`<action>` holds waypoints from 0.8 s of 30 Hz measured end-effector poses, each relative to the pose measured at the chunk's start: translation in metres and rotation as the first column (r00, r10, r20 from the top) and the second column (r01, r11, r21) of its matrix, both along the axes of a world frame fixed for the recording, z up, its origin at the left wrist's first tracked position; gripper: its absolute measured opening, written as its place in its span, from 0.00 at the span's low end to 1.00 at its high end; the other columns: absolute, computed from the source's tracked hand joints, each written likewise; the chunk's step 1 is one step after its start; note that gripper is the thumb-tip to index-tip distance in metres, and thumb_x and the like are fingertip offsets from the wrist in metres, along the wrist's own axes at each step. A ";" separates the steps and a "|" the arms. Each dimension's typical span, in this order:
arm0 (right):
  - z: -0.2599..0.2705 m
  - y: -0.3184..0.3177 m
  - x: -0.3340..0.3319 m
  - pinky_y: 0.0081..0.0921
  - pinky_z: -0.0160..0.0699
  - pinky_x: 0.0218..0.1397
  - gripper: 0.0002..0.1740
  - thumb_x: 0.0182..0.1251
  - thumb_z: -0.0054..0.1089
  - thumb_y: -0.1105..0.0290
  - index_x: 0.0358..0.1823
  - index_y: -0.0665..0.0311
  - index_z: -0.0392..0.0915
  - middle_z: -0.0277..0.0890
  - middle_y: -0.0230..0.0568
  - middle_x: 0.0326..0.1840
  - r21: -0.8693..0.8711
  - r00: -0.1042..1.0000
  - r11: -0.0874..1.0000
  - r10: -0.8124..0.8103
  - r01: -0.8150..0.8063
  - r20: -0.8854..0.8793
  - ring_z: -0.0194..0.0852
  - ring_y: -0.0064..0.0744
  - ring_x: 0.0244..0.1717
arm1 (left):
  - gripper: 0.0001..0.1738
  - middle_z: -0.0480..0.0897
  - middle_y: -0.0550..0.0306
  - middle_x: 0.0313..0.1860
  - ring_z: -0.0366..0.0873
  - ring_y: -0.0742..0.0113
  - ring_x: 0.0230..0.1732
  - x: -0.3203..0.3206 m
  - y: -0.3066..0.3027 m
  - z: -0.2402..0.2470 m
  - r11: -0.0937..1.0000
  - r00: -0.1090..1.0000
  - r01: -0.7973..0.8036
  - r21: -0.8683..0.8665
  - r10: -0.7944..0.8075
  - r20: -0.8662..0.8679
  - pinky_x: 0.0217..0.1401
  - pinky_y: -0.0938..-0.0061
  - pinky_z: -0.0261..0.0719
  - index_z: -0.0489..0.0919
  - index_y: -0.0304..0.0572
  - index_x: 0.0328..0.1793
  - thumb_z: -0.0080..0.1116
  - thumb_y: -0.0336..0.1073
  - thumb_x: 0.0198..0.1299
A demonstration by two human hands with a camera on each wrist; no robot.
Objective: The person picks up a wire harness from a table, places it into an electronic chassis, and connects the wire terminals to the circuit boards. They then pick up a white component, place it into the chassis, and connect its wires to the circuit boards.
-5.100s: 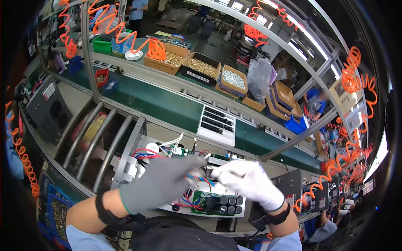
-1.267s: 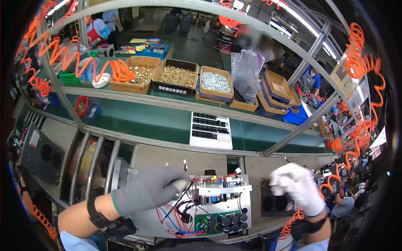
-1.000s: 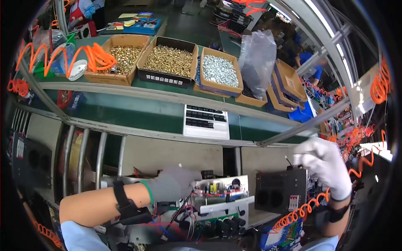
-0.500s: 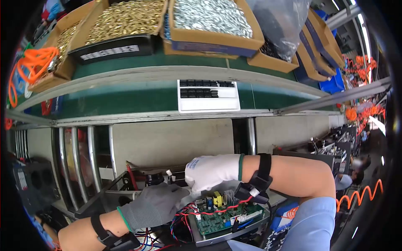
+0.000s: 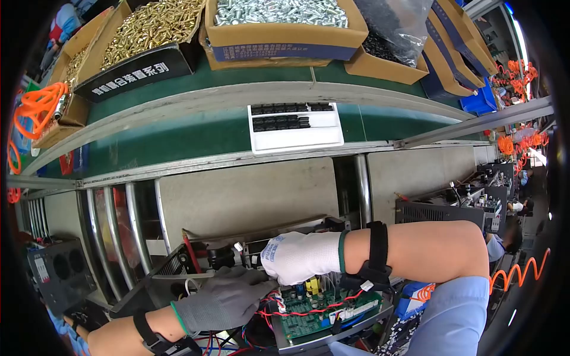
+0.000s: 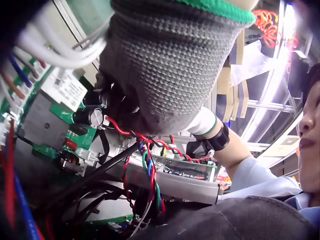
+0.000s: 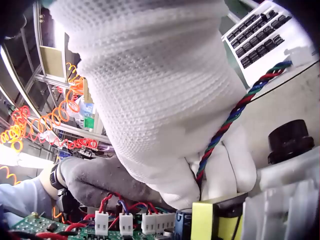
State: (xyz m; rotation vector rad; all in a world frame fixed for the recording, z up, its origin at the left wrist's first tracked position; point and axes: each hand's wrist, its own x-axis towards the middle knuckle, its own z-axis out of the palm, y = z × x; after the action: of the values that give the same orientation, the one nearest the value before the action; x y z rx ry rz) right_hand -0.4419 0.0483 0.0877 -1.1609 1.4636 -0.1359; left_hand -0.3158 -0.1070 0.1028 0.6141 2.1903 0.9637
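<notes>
My right hand (image 5: 303, 258), in a white glove, reaches across the near part of an open electronics unit. Its curled thumb and fingers pinch a twisted red, blue and green cable (image 7: 230, 120) with a white connector at its upper end. Just below the fingers lie a yellow component (image 7: 202, 222) and a row of white sockets. My left hand (image 5: 228, 299), grey-gloved, is beside the right one at the left end of the green circuit board (image 5: 320, 317). Its fingers curl down near a red-black twisted wire (image 6: 155, 142); I cannot tell whether they grip anything.
Loose wires (image 6: 150, 180) hang below the left hand. A white tray (image 5: 297, 142) of black parts sits on the green conveyor beyond. Behind it stand boxes of silver fasteners (image 5: 282, 15) and brass-coloured fasteners (image 5: 154, 29). Dark metal cases stand left (image 5: 65, 273) and right (image 5: 439, 216).
My right hand was out to the right of the unit a second ago and has come back left over it, beside the left hand. The head view has tilted down; the board panel now lies flatter.
</notes>
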 end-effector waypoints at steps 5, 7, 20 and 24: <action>0.002 0.001 0.002 0.42 0.80 0.46 0.13 0.50 0.60 0.75 0.38 0.73 0.80 0.80 0.56 0.39 -0.037 1.000 0.999 0.014 -0.015 -0.007 0.80 0.54 0.44 | 0.26 0.77 0.46 0.55 0.75 0.48 0.54 -0.001 0.004 0.002 0.999 0.999 0.019 -0.045 -0.018 0.035 0.57 0.55 0.72 0.74 0.45 0.64 0.51 0.34 0.57; 0.003 -0.001 0.004 0.42 0.80 0.46 0.12 0.50 0.60 0.75 0.37 0.72 0.80 0.80 0.55 0.39 -0.050 0.999 0.998 0.032 -0.033 -0.017 0.80 0.53 0.44 | 0.26 0.77 0.45 0.55 0.75 0.48 0.54 -0.002 0.003 0.003 0.999 0.998 0.022 -0.031 -0.020 0.060 0.58 0.54 0.72 0.74 0.44 0.64 0.51 0.34 0.57; 0.000 0.011 -0.005 0.42 0.77 0.41 0.14 0.50 0.55 0.71 0.39 0.65 0.80 0.80 0.49 0.35 -0.130 0.994 0.987 0.090 -0.097 -0.058 0.81 0.49 0.39 | 0.19 0.82 0.50 0.48 0.78 0.50 0.49 -0.007 -0.003 0.005 0.998 0.999 0.043 -0.056 -0.043 -0.007 0.53 0.57 0.76 0.81 0.46 0.53 0.53 0.31 0.53; 0.063 0.023 -0.032 0.42 0.76 0.45 0.25 0.51 0.55 0.70 0.55 0.62 0.75 0.80 0.51 0.38 -0.008 0.986 1.000 0.010 -0.011 -0.168 0.80 0.50 0.42 | 0.17 0.84 0.53 0.45 0.80 0.51 0.45 -0.006 -0.007 0.000 0.999 0.991 0.038 0.039 -0.033 -0.134 0.49 0.60 0.79 0.83 0.48 0.47 0.54 0.29 0.49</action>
State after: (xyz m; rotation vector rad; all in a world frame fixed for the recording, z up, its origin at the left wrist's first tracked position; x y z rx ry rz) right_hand -0.4739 0.0716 0.1502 -1.2104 1.6057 -0.0375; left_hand -0.3219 -0.1138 0.1024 0.7537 2.2724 0.9771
